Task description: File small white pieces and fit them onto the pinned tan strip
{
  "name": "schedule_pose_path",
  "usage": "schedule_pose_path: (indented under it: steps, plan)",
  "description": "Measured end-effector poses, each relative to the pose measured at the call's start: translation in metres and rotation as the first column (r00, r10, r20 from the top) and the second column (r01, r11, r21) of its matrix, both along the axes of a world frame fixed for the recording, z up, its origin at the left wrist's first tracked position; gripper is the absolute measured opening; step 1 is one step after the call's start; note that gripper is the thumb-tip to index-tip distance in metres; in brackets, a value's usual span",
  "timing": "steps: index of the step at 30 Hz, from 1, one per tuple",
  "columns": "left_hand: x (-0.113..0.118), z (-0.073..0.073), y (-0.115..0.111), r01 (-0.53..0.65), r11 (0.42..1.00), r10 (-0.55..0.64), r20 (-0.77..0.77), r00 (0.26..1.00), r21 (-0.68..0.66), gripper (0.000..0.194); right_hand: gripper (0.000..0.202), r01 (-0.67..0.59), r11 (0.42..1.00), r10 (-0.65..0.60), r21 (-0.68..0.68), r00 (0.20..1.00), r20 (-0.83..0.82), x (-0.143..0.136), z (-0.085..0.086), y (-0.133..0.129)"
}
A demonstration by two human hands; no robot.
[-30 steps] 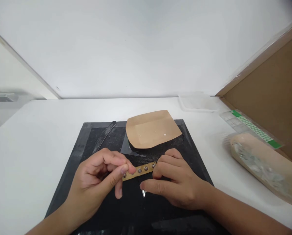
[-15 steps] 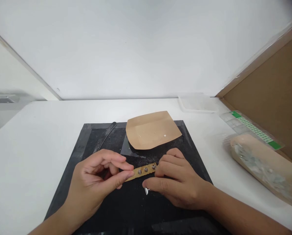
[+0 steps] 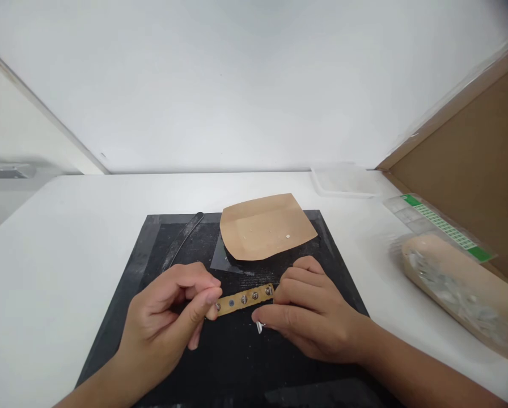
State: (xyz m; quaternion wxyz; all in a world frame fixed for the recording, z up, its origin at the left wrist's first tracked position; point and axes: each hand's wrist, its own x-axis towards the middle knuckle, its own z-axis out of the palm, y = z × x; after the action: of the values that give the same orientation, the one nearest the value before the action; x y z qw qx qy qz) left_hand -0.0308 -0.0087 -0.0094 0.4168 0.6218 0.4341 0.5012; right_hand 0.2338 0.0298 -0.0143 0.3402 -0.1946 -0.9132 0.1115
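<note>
A tan strip (image 3: 236,304) with several small round metal pieces and one dark bluish spot lies slantwise on a black mat (image 3: 237,362). My left hand (image 3: 175,317) is at the strip's left end, its thumb and index fingertips pinched together; whatever they hold, if anything, is hidden. At the right end, my right hand (image 3: 313,311) is closed with its fingers against the strip. A small shiny silver metal piece (image 3: 259,327) pokes out below its index finger; the rest is covered by the hand.
A tan paper sheet (image 3: 266,226) with tiny white bits rests at the mat's back, over a clear film (image 3: 228,263). To its left lies a black nail file (image 3: 181,241). Rightward stand a tray (image 3: 411,272) of clear packets, a green-labelled plastic case (image 3: 441,224) and a translucent lid (image 3: 345,180).
My left fingertips have moved left along the strip, uncovering the bluish spot and another metal piece. My right hand has shifted very slightly right.
</note>
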Motion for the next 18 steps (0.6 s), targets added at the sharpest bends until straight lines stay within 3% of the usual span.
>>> schedule_pose_path:
  steps: [9,18]
  plan:
    - [-0.0030,0.0019,0.0037,0.007,0.999,0.001,-0.150,0.989,0.054,0.018,0.012,0.015,1.000,-0.015,0.019,1.000,-0.001,-0.0014,0.0025,-0.0001]
    - [-0.0044,-0.0016,0.0088,0.057,0.976,-0.010,-0.217,0.976,0.212,0.014,0.010,0.106,0.993,-0.106,0.045,0.994,0.006,-0.0018,0.0010,0.0016]
